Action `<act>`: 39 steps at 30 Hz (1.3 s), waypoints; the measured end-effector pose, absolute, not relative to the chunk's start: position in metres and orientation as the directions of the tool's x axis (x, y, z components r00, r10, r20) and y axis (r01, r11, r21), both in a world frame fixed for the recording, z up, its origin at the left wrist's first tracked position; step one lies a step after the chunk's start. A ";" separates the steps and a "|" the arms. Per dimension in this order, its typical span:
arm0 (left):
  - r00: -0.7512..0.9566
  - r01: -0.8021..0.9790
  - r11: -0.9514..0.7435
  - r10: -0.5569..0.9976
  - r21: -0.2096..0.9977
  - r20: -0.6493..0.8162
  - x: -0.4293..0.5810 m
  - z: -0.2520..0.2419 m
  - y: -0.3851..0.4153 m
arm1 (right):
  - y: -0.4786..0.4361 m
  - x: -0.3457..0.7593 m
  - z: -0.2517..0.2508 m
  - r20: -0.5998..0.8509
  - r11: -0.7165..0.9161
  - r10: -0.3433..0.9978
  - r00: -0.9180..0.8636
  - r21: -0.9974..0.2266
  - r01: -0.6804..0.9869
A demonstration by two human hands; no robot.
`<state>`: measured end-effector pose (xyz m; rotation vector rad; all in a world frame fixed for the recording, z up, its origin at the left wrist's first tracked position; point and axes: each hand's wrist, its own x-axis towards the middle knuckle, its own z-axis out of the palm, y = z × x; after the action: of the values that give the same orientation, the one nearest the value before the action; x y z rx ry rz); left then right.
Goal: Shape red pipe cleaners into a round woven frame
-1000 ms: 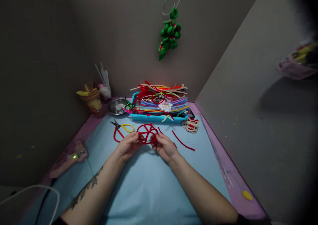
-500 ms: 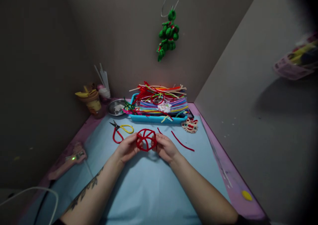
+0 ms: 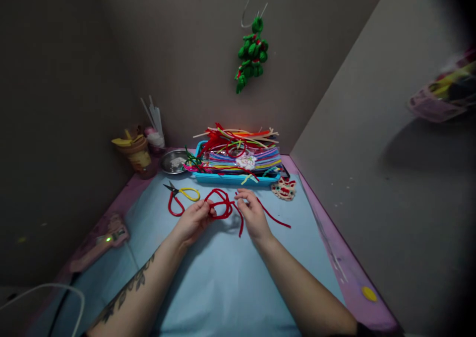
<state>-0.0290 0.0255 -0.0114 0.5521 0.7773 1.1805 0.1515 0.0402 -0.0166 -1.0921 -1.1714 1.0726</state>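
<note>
My left hand [image 3: 196, 219] pinches the left side of a rounded openwork frame [image 3: 222, 213] bent from red pipe cleaners, held above the blue cloth. From the frame's right side a loose red end [image 3: 241, 223] hangs down. Close to that end is my right hand [image 3: 255, 215], its thumb and fingers apart with nothing seen between them. Another red pipe cleaner [image 3: 275, 218] lies on the cloth, partly behind my right hand. Scissors [image 3: 177, 193] with one red and one yellow handle lie opened, just beyond my left hand.
A blue tray [image 3: 238, 179] full of colourful pipe cleaners stands at the back, a metal dish [image 3: 174, 162] to its left. A lion-like face ornament [image 3: 284, 189] lies right of it. A pink glue gun [image 3: 107, 242], its light green, rests at left. Green ornament [image 3: 253, 51] hangs above.
My right hand has let go of the frame's right side and moved slightly right, fingers parting. The frame has turned in my left hand, and a loose red end now hangs from it.
</note>
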 end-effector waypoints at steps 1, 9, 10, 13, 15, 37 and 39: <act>0.186 -0.576 0.307 0.952 0.757 -0.244 -0.029 -0.011 0.025 | 0.041 0.154 -0.014 0.206 0.203 0.977 0.053 -0.978 0.058; 0.205 -0.450 0.317 0.946 0.835 -0.249 -0.024 -0.009 0.023 | 0.044 0.154 -0.018 -0.018 -0.037 0.984 -0.176 -0.994 -0.104; 0.207 -0.449 0.320 0.945 0.834 -0.252 -0.023 -0.008 0.023 | 0.044 0.153 -0.019 -0.057 -0.088 0.983 -0.177 -0.981 -0.172; 0.213 -0.480 0.337 0.940 0.810 -0.266 -0.020 -0.004 0.022 | 0.046 0.151 -0.024 -0.141 -0.180 0.979 -0.146 -0.933 -0.311; 0.211 -0.502 0.345 0.938 0.793 -0.275 -0.019 -0.004 0.021 | 0.047 0.150 -0.027 -0.154 -0.195 0.978 -0.138 -0.910 -0.366; 0.141 -0.198 0.151 0.982 0.969 -0.124 -0.019 -0.022 0.022 | 0.052 0.146 -0.036 -0.350 -0.330 0.931 -0.105 -0.684 -0.651; 0.159 -0.149 0.139 0.981 0.979 -0.115 -0.021 -0.022 0.023 | 0.052 0.147 -0.036 -0.351 -0.320 0.932 -0.087 -0.690 -0.650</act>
<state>-0.0208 0.0226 -0.0223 1.0670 1.0420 1.0790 0.1468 0.0523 -0.0361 -0.9150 -0.4315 1.6879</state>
